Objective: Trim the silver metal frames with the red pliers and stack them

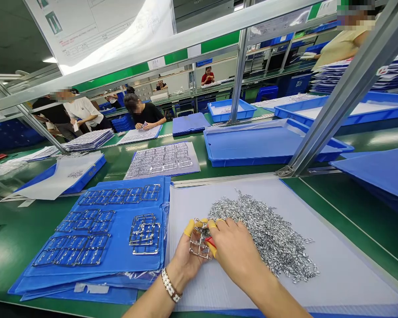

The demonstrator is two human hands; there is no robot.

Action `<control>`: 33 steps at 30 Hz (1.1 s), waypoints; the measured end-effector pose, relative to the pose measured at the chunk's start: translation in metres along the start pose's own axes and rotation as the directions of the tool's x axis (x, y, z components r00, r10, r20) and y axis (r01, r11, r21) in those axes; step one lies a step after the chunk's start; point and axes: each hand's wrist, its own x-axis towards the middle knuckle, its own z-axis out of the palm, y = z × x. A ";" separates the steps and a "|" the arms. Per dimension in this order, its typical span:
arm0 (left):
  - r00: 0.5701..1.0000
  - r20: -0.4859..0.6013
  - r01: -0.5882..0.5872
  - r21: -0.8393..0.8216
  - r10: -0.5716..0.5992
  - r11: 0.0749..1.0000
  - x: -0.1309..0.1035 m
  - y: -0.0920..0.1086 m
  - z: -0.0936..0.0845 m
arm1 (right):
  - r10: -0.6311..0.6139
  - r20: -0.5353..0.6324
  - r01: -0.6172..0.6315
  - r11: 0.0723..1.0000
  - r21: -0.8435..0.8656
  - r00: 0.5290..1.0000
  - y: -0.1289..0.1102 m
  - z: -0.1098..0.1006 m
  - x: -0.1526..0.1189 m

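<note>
The left hand (186,258) holds a small metal frame (199,244) over the white sheet (192,198), just beside a big shiny pile of metal bits (262,234). The right hand (235,243) bends over the frame and hides part of it. Something red (211,241) peeks out by its fingers; I can't tell what it is, or what that hand pinches.

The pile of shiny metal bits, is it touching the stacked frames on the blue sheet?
Apart. The head view shows a plain gap: some blue sheet and bare white sheet lie between the shiny pile and the stacked frames.
</note>
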 end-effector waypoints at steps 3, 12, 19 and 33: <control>1.000 0.004 -0.008 -0.012 0.008 1.000 0.001 0.000 -0.002 | -0.012 -0.003 0.012 1.000 -0.010 1.000 -0.002 0.000 0.000; 0.992 0.121 0.010 0.066 -0.018 0.998 0.000 0.010 -0.005 | 0.106 -0.039 -0.105 0.994 0.035 0.994 0.019 0.011 -0.018; 0.986 0.158 0.035 0.104 -0.052 0.994 -0.001 0.010 0.001 | 0.112 0.031 -0.114 0.991 0.071 0.993 0.018 0.016 -0.018; 0.994 0.113 -0.007 0.147 -0.010 0.989 0.000 0.006 0.000 | 0.059 0.014 -0.059 0.998 -0.008 0.998 0.010 0.013 -0.016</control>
